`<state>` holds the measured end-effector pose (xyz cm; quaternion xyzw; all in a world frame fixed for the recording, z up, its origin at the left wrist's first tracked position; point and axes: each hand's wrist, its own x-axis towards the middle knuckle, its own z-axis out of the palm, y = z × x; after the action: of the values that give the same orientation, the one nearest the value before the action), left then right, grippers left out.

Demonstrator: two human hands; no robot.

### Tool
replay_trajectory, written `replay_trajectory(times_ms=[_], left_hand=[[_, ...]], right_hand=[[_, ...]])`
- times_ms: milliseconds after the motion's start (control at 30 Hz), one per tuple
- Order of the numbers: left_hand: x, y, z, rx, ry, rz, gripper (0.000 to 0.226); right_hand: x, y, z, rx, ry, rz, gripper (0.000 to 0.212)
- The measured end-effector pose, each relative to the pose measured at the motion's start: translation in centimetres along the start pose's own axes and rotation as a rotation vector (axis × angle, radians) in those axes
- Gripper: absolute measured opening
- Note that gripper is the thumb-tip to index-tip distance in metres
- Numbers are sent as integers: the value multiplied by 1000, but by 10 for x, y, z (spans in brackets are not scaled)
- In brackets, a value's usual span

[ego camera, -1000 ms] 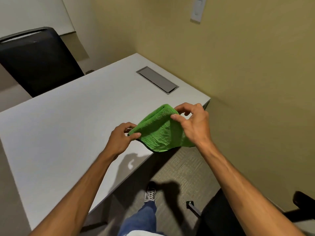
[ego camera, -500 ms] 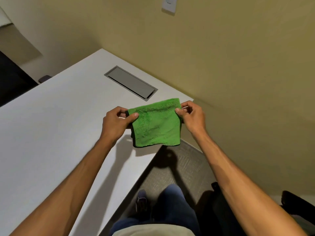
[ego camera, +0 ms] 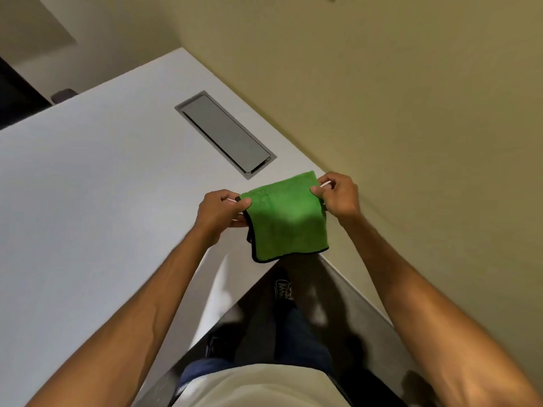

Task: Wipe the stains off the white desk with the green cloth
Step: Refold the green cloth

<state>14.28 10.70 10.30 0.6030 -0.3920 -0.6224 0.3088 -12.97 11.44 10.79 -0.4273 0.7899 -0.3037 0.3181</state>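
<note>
A folded green cloth (ego camera: 286, 218) with a dark hem hangs flat over the near right corner of the white desk (ego camera: 102, 201). My left hand (ego camera: 221, 211) pinches its upper left corner between thumb and fingers. My right hand (ego camera: 338, 195) pinches the upper right corner the same way. The cloth is stretched between both hands, just above the desk's edge. No stains are discernible on the desk surface from here.
A grey rectangular cable hatch (ego camera: 224, 133) is set into the desk just beyond the cloth. A beige wall (ego camera: 411, 113) runs along the desk's right side. Part of a dark chair (ego camera: 14, 98) shows at far left. My legs and shoe (ego camera: 282, 289) are below the desk edge.
The cloth went from a loose bunch to a flat folded square held by its top corners. The view has tilted downward and closer to the desk corner.
</note>
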Motion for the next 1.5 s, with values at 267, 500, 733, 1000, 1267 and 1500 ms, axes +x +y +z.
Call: replay_trajectory(times_ms=[267, 500, 733, 1000, 1267, 1500], left_hand=[[74, -17, 70, -98, 94, -193, 12], [141, -19, 97, -122, 261, -298, 22], [161, -37, 125, 772, 221, -85, 71], [151, -88, 157, 1450, -125, 181, 79], [155, -104, 167, 1430, -44, 199, 76], [149, -115, 150, 1480, -140, 302, 67]], right_hand=[[133, 17, 2, -321, -218, -69, 25], [214, 22, 39, -506, -293, -185, 27], [208, 57, 55, -697, -421, -361, 51], [179, 114, 53, -848, -632, -614, 77], [204, 126, 53, -969, -644, -772, 77], [199, 129, 56, -997, -638, -761, 74]])
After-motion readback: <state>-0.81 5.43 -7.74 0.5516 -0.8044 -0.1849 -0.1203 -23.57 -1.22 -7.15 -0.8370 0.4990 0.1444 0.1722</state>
